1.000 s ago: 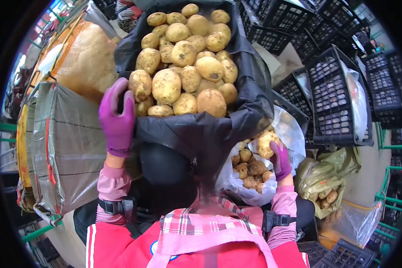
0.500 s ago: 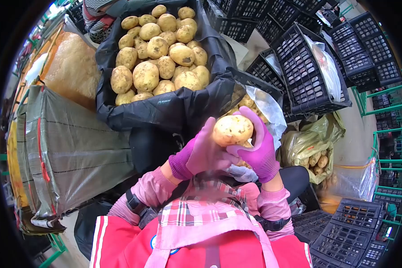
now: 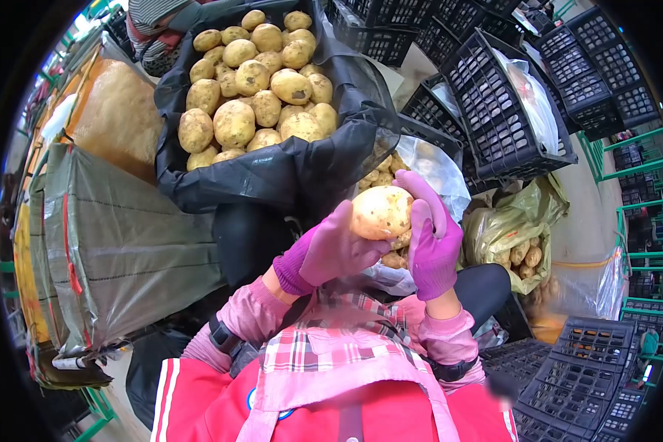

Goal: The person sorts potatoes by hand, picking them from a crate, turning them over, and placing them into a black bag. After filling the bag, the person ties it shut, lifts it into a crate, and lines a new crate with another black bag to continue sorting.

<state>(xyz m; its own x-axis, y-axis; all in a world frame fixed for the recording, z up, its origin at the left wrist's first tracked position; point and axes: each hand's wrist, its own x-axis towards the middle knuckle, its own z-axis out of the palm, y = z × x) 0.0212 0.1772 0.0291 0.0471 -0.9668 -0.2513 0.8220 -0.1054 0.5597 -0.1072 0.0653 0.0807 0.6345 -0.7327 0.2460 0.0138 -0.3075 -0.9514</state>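
A large pale potato [image 3: 381, 212] with brown specks is held up between my gloved hands, in front of my chest. My left hand [image 3: 335, 244], in a pink-purple glove, cups its left side and underside. On the other side, my right hand [image 3: 433, 239] presses against its right edge, with the upper fingers reaching behind it. Straight ahead, a crate lined with black cloth [image 3: 272, 173] holds a heap of potatoes [image 3: 252, 77]. Under and behind my hands are smaller potatoes [image 3: 381, 174] beside white plastic film [image 3: 438, 173], partly hidden.
Black plastic crates [image 3: 493, 110] stand stacked at the upper right, with more crates [image 3: 574, 376] at the lower right. A yellow-green bag [image 3: 493, 228] of potatoes lies to the right. A grey-green tarp-covered stack [image 3: 125, 250] stands to the left. Someone's striped sleeve [image 3: 151, 18] shows at the top.
The potato has turned slightly between my hands. My right thumb has moved from beneath it to its right side, and my right hand has shifted its grip. The view has tilted a little.
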